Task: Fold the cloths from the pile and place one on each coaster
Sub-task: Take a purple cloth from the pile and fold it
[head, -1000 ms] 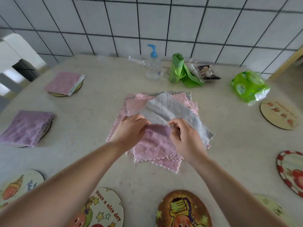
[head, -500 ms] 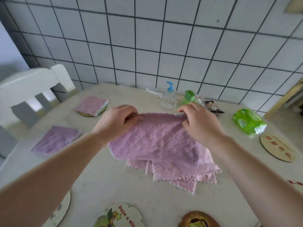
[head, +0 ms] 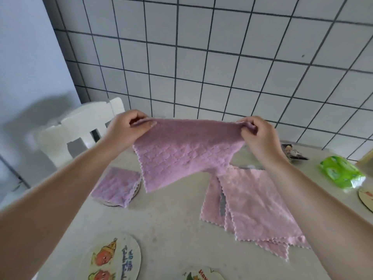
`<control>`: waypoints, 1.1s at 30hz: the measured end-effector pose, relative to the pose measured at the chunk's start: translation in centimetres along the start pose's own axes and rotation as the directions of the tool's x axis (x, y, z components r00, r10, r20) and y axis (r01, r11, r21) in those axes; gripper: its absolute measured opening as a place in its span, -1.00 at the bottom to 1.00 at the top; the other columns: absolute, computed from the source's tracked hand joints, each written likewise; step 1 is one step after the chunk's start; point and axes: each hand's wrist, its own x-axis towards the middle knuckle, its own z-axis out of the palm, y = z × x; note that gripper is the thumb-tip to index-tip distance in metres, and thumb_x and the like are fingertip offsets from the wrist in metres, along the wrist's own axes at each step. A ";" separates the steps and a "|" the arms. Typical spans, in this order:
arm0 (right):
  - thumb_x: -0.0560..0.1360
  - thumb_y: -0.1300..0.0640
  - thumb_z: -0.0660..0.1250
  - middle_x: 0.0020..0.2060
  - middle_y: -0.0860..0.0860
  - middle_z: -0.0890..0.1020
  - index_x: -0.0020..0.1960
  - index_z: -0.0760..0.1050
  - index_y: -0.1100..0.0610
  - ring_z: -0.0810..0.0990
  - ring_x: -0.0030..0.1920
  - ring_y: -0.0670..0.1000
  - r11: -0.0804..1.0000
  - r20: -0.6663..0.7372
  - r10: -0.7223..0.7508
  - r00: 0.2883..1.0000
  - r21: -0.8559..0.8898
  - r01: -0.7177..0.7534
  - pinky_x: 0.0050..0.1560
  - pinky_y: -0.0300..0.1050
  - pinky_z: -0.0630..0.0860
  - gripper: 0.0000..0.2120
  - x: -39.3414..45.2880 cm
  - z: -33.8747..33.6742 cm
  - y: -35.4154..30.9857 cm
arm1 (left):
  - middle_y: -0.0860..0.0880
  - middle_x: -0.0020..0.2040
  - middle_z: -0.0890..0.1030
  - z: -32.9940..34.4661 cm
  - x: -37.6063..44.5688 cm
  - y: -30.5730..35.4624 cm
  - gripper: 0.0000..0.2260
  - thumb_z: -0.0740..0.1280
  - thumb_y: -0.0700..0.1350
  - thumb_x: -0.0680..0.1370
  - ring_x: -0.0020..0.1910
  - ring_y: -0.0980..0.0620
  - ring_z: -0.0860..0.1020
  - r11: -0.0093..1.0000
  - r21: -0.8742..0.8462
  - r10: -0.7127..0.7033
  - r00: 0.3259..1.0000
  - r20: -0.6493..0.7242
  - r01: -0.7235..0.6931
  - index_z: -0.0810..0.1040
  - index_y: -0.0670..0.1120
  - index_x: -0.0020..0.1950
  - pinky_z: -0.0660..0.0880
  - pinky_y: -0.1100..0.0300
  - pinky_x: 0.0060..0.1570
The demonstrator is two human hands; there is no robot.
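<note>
purple cloth point(head: 181, 156) is held spread in the air above the tabletop point(head: 171, 215), its top corners pinched in the left hand point(head: 129, 128) and right hand point(head: 256, 134) grip. folding is judged next, then placement on a bare coaster point(head: 115, 257); the pile point(head: 256, 205) lies beneath.

Bare table point(head: 171, 223) lay open between the folded cloth point(head: 116, 185) on its coaster at left and the pile point(head: 256, 205) at right. The held cloth point(head: 185, 152) hung across the middle, blocking the way to the table's far side. Two printed coasters point(head: 115, 259) point(head: 201, 274) sat at the near edge. A green pack point(head: 341, 174) and a chair point(head: 80, 128) bounded the sides.
</note>
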 end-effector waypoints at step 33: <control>0.56 0.04 0.18 -0.32 0.07 0.59 -0.07 0.45 0.06 0.44 -0.44 -0.03 0.835 0.397 0.550 0.734 -0.274 -0.477 -0.40 -0.13 0.34 -0.87 -20.1 12.1 13.9 | 0.03 0.06 0.56 7.2 -18.7 -18.1 -0.77 0.27 -0.15 0.55 -0.05 0.05 0.56 0.727 0.078 -0.674 0.688 0.270 0.682 0.47 0.08 0.18 0.55 0.07 -0.11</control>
